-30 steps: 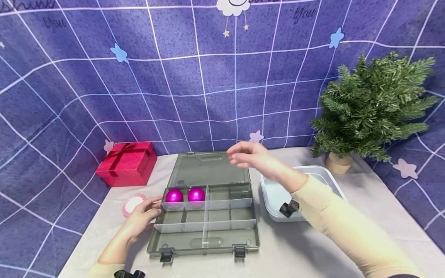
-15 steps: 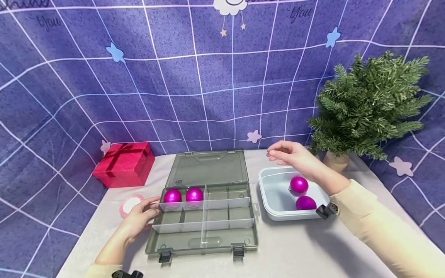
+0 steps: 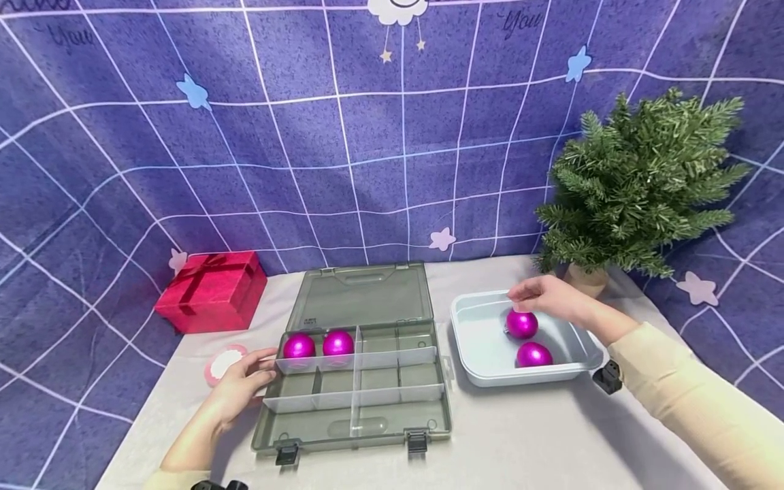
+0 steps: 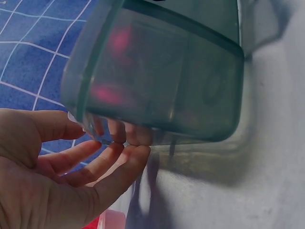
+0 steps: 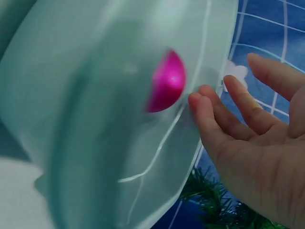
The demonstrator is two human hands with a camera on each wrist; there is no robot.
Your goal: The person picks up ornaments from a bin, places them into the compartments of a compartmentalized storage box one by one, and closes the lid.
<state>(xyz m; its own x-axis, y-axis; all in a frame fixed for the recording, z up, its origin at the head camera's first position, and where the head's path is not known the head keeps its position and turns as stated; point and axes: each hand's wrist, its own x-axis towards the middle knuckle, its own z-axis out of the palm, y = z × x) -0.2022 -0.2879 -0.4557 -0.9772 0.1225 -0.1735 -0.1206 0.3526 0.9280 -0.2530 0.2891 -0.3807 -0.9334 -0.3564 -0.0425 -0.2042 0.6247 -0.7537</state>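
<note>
Over the crosswise tub, right hand, fingers parted, magenta ball, cap pointing left

A blue-purple backdrop rises behind and at both sides — thin pale grid lines, stars and a smiling cloud printed across it. Below spreads a whitish tabletop, brightly lit, with soft-edged shadows.
</note>
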